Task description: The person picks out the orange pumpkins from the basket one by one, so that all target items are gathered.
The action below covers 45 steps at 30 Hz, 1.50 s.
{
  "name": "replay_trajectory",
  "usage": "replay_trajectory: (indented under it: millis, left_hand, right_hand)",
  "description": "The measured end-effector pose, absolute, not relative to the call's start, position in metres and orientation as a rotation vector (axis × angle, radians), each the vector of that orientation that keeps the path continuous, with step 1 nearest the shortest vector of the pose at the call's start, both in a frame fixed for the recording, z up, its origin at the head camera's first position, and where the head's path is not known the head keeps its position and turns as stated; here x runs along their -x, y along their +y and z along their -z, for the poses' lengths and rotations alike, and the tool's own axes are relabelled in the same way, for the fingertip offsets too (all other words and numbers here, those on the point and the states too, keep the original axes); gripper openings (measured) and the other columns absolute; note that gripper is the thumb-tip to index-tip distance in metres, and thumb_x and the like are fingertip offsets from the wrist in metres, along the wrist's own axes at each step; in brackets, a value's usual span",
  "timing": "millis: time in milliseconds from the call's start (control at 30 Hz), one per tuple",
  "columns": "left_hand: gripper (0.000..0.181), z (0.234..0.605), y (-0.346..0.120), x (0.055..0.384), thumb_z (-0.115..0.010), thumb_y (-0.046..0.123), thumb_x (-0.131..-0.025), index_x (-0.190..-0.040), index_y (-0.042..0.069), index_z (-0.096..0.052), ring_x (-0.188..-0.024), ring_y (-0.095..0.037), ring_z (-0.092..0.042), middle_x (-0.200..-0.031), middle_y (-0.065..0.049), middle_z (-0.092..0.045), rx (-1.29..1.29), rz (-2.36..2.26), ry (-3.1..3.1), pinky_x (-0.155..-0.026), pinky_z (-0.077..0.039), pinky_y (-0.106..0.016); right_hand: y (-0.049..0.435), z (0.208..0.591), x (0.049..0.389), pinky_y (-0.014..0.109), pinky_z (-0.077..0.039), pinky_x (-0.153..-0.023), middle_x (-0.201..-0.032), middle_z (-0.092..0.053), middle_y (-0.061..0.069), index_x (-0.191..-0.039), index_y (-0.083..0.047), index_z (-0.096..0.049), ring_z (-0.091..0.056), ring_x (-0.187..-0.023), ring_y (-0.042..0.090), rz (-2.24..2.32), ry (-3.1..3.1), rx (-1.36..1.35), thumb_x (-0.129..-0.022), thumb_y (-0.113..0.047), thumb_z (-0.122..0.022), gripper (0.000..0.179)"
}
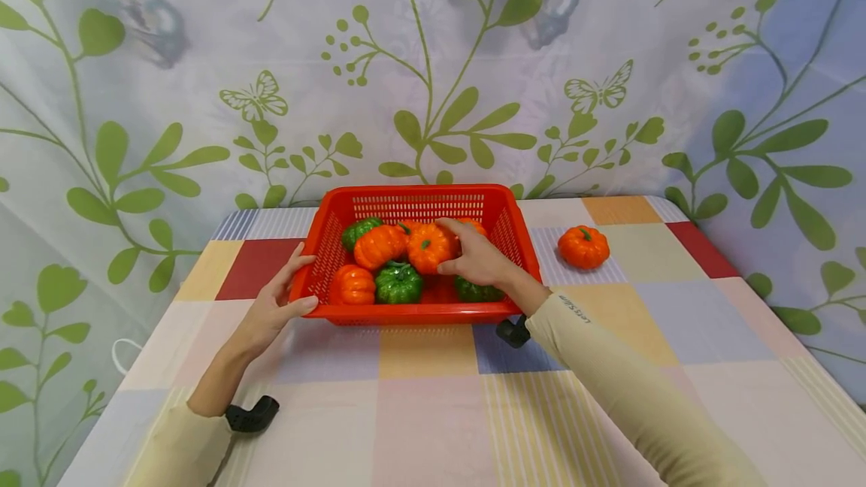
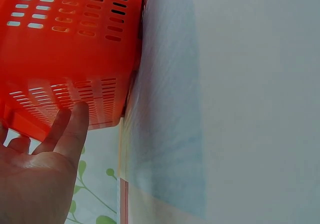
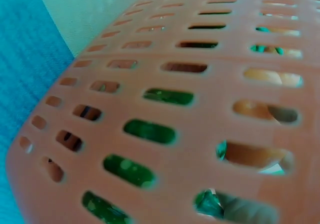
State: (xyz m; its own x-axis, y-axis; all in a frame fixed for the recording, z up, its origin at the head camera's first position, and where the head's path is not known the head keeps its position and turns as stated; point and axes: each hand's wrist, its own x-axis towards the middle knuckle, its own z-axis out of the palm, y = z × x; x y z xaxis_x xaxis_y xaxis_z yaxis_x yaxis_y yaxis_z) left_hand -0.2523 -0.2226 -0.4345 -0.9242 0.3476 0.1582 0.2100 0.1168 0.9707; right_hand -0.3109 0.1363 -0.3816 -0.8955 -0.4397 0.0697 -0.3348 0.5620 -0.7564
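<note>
A red slotted basket point(image 1: 433, 313) holds small orange and green model pumpkins. At its left rim is my left hand point(image 1: 274, 310), thumb over the front corner and fingers along the side. Some of those fingers point(image 2: 75, 131) lie against the outer wall in the left wrist view. My right hand point(image 1: 476, 254) reaches over the basket and grips an orange pumpkin point(image 1: 428, 246) between thumb and fingers. Beneath that hand, a green pumpkin point(image 1: 476, 291) is partly hidden. The basket wall point(image 3: 200, 109) fills most of the right wrist view, green showing through its slots.
Another orange pumpkin point(image 1: 583, 247) sits on the checked tablecloth point(image 1: 433, 412), right of the basket. A leaf-patterned curtain point(image 1: 433, 66) hangs close behind the table. Inside the basket, a green pumpkin point(image 1: 399, 284) and an orange pumpkin point(image 1: 352, 285) lie near the front wall.
</note>
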Motion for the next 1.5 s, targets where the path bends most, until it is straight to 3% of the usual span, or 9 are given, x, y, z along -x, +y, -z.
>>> replay_trajectory:
  millis: [267, 633, 867, 1167, 1500]
  left_hand:
    - [0.065, 0.434, -0.222, 0.252, -0.059, 0.009, -0.096, -0.152, 0.003, -0.028, -0.144, -0.036, -0.012, -0.165, 0.002, 0.000, -0.563, -1.933, 2.267, -0.090, -0.051, -0.024]
    - [0.064, 0.433, -0.223, 0.251, -0.060, 0.010, -0.095, -0.151, 0.005, -0.030, -0.144, -0.036, -0.014, -0.165, 0.003, -0.001, -0.550, -1.915, 2.297, -0.089, -0.052, -0.024]
    - [0.064, 0.432, -0.223, 0.251, -0.058, 0.009, -0.095, -0.152, 0.006, -0.030, -0.145, -0.036, -0.013, -0.165, 0.003, -0.001, -0.543, -1.908, 2.304, -0.089, -0.051, -0.023]
    - [0.063, 0.433, -0.222, 0.252, -0.058, 0.008, -0.095, -0.152, 0.005, -0.029, -0.144, -0.036, -0.012, -0.165, 0.002, -0.001, -0.553, -1.924, 2.288, -0.090, -0.050, -0.023]
    - [0.063, 0.433, -0.222, 0.252, -0.057, 0.007, -0.096, -0.152, 0.006, -0.030, -0.144, -0.037, -0.013, -0.165, 0.002, 0.000, -0.545, -1.925, 2.282, -0.089, -0.051, -0.023]
  right_hand:
    - [0.138, 0.382, 0.310, 0.048, -0.038, -0.107, -0.143, -0.042, 0.021, -0.145, -0.001, -0.040, -0.046, -0.124, 0.036, 1.251, 2.685, 0.581, -0.083, -0.013, -0.079, 0.073]
    - [0.137, 0.380, 0.309, 0.044, -0.040, -0.106, -0.140, -0.050, 0.014, -0.141, -0.003, -0.046, -0.050, -0.120, 0.030, 1.277, 2.701, 0.595, -0.081, -0.012, -0.082, 0.070]
    - [0.138, 0.381, 0.308, 0.046, -0.031, -0.112, -0.148, -0.042, 0.015, -0.151, -0.007, -0.036, -0.041, -0.132, 0.030, 1.264, 2.702, 0.656, -0.082, -0.014, -0.081, 0.083]
    - [0.140, 0.373, 0.301, 0.044, -0.046, -0.096, -0.134, -0.042, 0.018, -0.147, -0.007, -0.046, -0.050, -0.112, 0.031, 1.334, 2.694, 0.598, -0.079, -0.023, -0.083, 0.079]
    - [0.142, 0.373, 0.297, 0.041, -0.051, -0.092, -0.132, -0.049, 0.011, -0.138, -0.010, -0.048, -0.054, -0.112, 0.030, 1.505, 2.594, 0.564, -0.077, -0.023, -0.085, 0.072]
